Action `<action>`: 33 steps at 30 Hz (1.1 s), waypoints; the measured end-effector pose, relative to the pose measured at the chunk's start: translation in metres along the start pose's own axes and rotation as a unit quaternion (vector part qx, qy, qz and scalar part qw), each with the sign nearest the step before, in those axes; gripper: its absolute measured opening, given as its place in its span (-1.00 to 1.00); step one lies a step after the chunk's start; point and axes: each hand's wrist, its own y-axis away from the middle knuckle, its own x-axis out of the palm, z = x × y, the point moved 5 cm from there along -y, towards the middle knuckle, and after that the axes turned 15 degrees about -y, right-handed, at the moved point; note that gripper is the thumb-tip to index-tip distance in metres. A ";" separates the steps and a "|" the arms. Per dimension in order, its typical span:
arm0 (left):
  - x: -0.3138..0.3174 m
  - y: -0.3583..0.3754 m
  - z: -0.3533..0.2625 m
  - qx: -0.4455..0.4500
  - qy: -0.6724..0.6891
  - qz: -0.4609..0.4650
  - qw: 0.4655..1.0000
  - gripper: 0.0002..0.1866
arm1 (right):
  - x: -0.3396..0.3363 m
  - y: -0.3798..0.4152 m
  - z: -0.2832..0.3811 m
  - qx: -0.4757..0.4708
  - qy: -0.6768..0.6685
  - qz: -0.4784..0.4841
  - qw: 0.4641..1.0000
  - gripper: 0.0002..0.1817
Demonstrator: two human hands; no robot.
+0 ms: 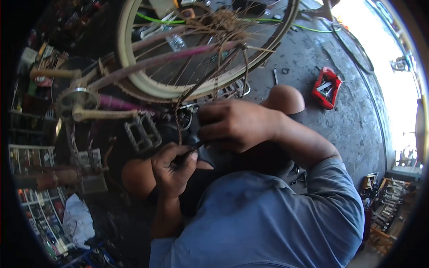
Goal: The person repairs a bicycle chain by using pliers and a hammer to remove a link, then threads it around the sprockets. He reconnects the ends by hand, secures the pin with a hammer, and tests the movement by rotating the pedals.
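A rusty bicycle chain (180, 127) hangs from the bicycle's rear wheel (127, 67) down to my left hand (172, 167). Thumb and fingers of that hand are pinched on its lower end. My right hand (232, 125) is closed just to the right and slightly higher, its fingers curled inward and a little blurred. Between the two hands shows the tip of a small dark object (198, 145); its kind I cannot make out. Left of my hands are the pedal (143, 132) and the chainring (78, 103) of the purple frame (161, 59).
A red tray (330, 76) of small metal parts lies on the grey floor, with a wrench (275, 76) nearby. A green hose (308, 28) crosses behind the wheel. Compartment boxes (42, 214) and crumpled paper (78, 221) are at left, a tool rack (393, 201) at lower right.
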 end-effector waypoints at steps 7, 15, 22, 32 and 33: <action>0.005 -0.008 0.003 0.014 -0.028 -0.009 0.999 -0.87 | 0.007 0.003 -0.009 -0.023 -0.015 -0.040 0.999 -0.82; 0.011 -0.017 -0.003 0.071 -0.044 -0.058 0.995 -0.91 | -0.006 0.007 -0.004 -0.044 -0.052 -0.102 0.992 -0.79; 0.015 -0.028 -0.009 0.078 -0.020 -0.041 0.996 -0.89 | -0.014 0.014 -0.005 -0.002 -0.063 -0.110 0.992 -0.55; 0.023 -0.037 0.042 0.022 -0.052 0.032 0.998 -0.74 | -0.002 0.021 -0.008 -0.047 -0.009 -0.063 0.997 -0.75; 0.027 -0.039 0.033 0.030 -0.046 0.054 0.997 -0.74 | -0.004 0.021 -0.011 -0.031 -0.001 -0.080 0.996 -0.75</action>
